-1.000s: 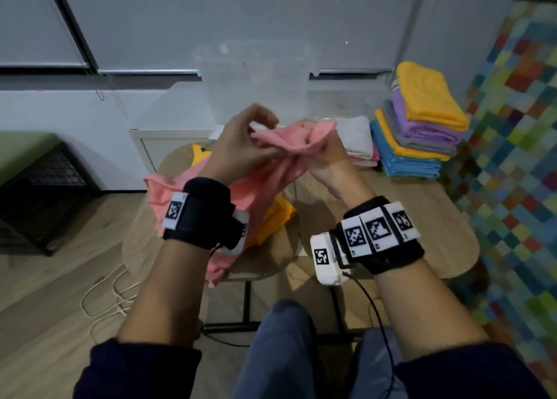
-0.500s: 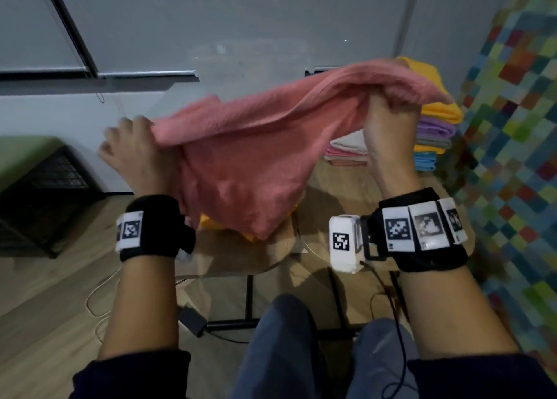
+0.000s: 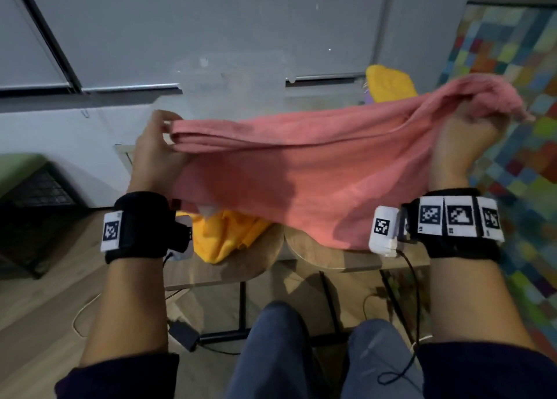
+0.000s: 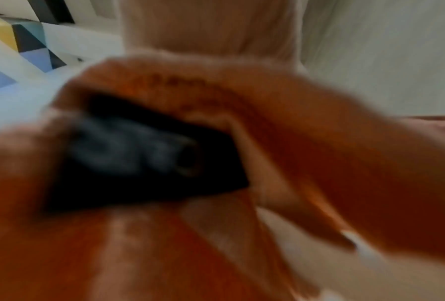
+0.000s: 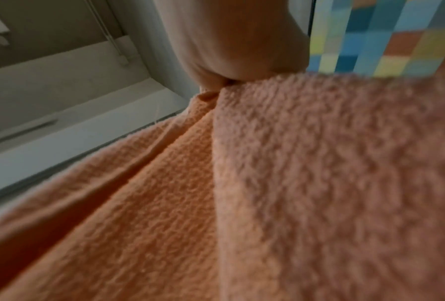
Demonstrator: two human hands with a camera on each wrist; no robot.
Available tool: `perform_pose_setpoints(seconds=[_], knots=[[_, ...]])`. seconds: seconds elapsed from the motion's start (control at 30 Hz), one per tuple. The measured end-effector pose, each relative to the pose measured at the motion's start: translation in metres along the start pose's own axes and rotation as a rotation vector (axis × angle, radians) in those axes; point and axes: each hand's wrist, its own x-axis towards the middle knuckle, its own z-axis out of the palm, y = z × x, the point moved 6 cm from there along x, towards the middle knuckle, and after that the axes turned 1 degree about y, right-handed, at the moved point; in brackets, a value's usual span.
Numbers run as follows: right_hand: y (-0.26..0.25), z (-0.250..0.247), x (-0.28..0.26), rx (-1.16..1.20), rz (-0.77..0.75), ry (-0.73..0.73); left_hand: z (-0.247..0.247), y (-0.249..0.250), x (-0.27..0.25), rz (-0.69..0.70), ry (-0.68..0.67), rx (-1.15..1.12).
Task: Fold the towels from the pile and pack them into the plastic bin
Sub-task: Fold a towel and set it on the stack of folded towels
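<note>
A pink towel (image 3: 301,169) hangs stretched in the air between both hands, above the wooden table (image 3: 331,257). My left hand (image 3: 156,145) pinches its left end. My right hand (image 3: 470,127) grips the bunched right end, held a little higher. In the right wrist view the pink towel (image 5: 293,183) fills most of the frame, pinched under my right hand (image 5: 231,81). The left wrist view is blurred and shows the towel (image 4: 319,163) close up. The clear plastic bin (image 3: 232,82) stands behind the towel on a white cabinet. A crumpled yellow towel (image 3: 223,235) lies on the table below.
A stack of folded towels with a yellow one (image 3: 388,82) on top shows at the back right, mostly hidden by the pink towel. A colourful checkered rug (image 3: 518,163) lies to the right. A black wire crate (image 3: 36,205) sits at the left on the floor.
My hands have pulled apart from a close grip at the middle and lifted the pink towel off the pile, stretching it wide; the left hand has since come inward and the towel now hangs flatter.
</note>
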Motion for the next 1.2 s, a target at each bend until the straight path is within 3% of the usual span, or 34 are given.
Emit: perform_pose_setpoints(seconds=[0.07, 0.2, 0.3, 0.37, 0.47, 0.63, 0.8, 0.87, 1.03, 1.1, 1.2], knots=[[0.007, -0.014, 0.024, -0.156, -0.039, 0.006, 0.008, 0.008, 0.001, 0.039, -0.147, 0.039], [0.033, -0.026, 0.061, -0.303, -0.033, 0.08, 0.017, 0.003, 0.006, -0.028, -0.267, 0.014], [0.041, -0.014, 0.049, -0.47, 0.035, -0.058, 0.025, -0.021, 0.009, -0.102, -0.235, 0.291], [0.055, -0.005, 0.038, -0.497, 0.066, -0.177, 0.03, -0.036, 0.006, -0.074, -0.183, 0.461], [0.098, -0.003, 0.025, -0.55, 0.099, -0.263, 0.053, -0.054, -0.015, -0.028, -0.259, 0.6], [0.129, -0.014, -0.054, -0.745, 0.013, -0.513, 0.081, -0.076, -0.052, -0.163, -0.413, 0.414], [0.123, -0.005, -0.133, -0.746, -0.047, -0.78, 0.063, -0.062, -0.068, -0.148, -0.385, 0.227], [0.112, 0.009, -0.166, -0.698, -0.087, -0.954, 0.059, -0.058, -0.077, -0.071, -0.377, 0.269], [0.101, 0.031, -0.246, -0.614, -0.072, -1.394, 0.072, -0.071, -0.119, -0.001, -0.598, 0.51], [0.1, 0.035, -0.27, -0.597, -0.101, -1.467, 0.068, -0.075, -0.128, -0.026, -0.57, 0.51], [0.096, 0.046, -0.291, -0.599, -0.204, -1.46, 0.061, -0.075, -0.128, -0.03, -0.473, 0.521]])
